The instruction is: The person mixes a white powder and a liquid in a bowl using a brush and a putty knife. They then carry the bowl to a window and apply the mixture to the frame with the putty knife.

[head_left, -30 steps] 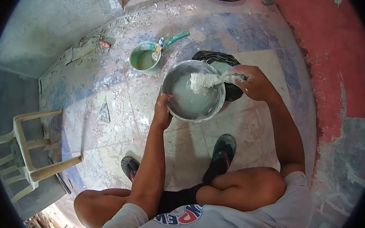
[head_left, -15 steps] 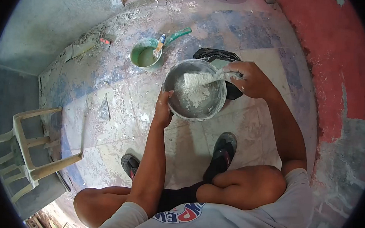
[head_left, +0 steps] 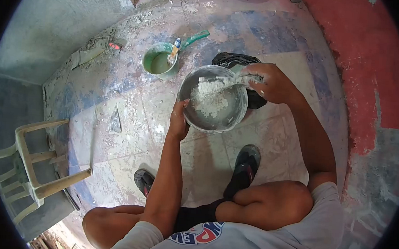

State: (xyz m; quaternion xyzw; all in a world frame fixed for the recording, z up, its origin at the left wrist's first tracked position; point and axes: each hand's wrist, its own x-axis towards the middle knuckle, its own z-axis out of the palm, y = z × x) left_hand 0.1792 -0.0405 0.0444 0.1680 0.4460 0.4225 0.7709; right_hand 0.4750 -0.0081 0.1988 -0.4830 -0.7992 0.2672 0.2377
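A round grey bowl with white powder in it is held up in front of me. My left hand grips its left rim, thumb inside and fingers under the outer side. Closed round the handle of a putty knife, my right hand is over the bowl's right rim. The flat blade lies above the powder, loaded with white material. Partly hidden behind the bowl and right hand is a black plastic bag.
A green dipper with greenish liquid and a paintbrush stands on the stained floor. A triangular metal blade lies left. An overturned plastic chair is by the left wall; a red and grey wall rises right.
My right hand has risen slightly and the putty knife's blade has shifted a little left and up, tilting. The left hand keeps its hold on the bowl.
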